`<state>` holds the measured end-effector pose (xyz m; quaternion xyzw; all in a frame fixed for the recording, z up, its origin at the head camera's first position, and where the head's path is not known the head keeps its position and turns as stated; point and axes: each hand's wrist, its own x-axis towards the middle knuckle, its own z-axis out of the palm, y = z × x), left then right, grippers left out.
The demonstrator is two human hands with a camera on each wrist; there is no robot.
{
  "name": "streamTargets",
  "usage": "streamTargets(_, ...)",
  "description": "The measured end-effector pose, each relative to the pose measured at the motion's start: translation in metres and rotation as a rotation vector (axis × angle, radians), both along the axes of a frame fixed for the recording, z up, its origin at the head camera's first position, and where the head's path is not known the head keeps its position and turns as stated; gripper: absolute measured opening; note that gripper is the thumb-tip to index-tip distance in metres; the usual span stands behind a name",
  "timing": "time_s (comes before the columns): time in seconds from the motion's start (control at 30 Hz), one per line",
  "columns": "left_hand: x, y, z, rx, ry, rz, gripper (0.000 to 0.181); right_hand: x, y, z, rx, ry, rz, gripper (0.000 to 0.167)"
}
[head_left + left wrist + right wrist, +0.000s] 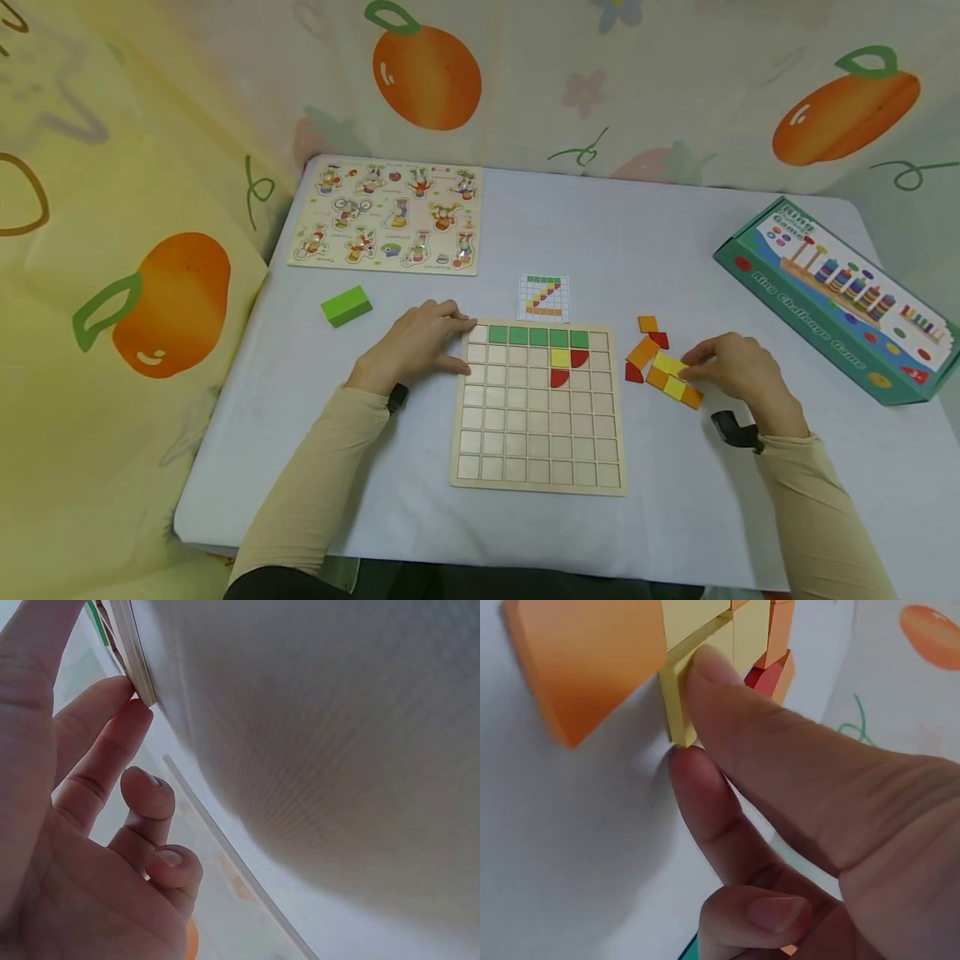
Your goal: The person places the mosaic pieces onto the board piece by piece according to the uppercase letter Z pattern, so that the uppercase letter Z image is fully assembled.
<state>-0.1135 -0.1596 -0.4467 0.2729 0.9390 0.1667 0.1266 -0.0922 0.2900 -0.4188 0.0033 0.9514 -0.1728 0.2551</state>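
Observation:
My left hand (412, 343) touches the left edge and upper-left corner of a wooden grid board (517, 424) with thumb and fingertips. In the left wrist view the fingertips meet the board's corner (142, 679), the other fingers loosely bent. On the board, green tiles (538, 337) line the top row; below are a yellow square (560, 357) and red quarter-round tiles (579, 358). Right of the board, my right hand (742, 375) pinches a yellow square tile (676, 705) between thumb and index finger, beside orange tiles (642, 352), another yellow tile (674, 387) and red tiles (634, 372).
A small pattern card (543, 298) lies just above the board. Green blocks (347, 307) sit left of my left hand, below a picture puzzle board (386, 215). At the right stands a green game box (836, 300). Printed cloth surrounds the white table (315, 467).

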Motion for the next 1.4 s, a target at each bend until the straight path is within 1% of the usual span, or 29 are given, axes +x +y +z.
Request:
streamTargets(0.23,0.0,-0.001,0.0,0.002,-0.006,0.0,0.075,-0.004,-0.003,0.003,-0.008,-0.007,0.039,0.033)
streamTargets(0.37,0.0,-0.001,0.0,-0.002,-0.011,-0.003,0.075,-0.005,-0.006,0.009,-0.054,0.025,0.034,0.03)
streamTargets(0.47,0.001,-0.001,0.001,-0.004,-0.017,0.002,0.075,-0.006,-0.015,0.012,-0.099,0.048,0.034,0.03)
streamTargets(0.63,0.002,-0.001,0.001,-0.003,-0.018,0.004,0.075,-0.01,-0.04,0.011,-0.172,0.056,0.069,0.028)
streamTargets(0.83,0.002,-0.001,0.001,-0.002,-0.02,0.01,0.075,-0.013,-0.079,0.005,-0.279,0.069,0.163,0.02)
streamTargets(1.03,0.002,0.0,0.002,-0.008,-0.019,0.008,0.074,-0.016,-0.112,-0.002,-0.325,0.084,0.227,0.015)
streamTargets(1.23,0.002,0.0,0.003,-0.02,-0.01,0.007,0.074,-0.018,-0.141,-0.009,-0.329,0.093,0.299,0.013)
streamTargets(1.4,0.002,0.0,0.003,-0.021,-0.012,0.004,0.074,-0.018,-0.159,-0.009,-0.294,0.083,0.314,0.014)
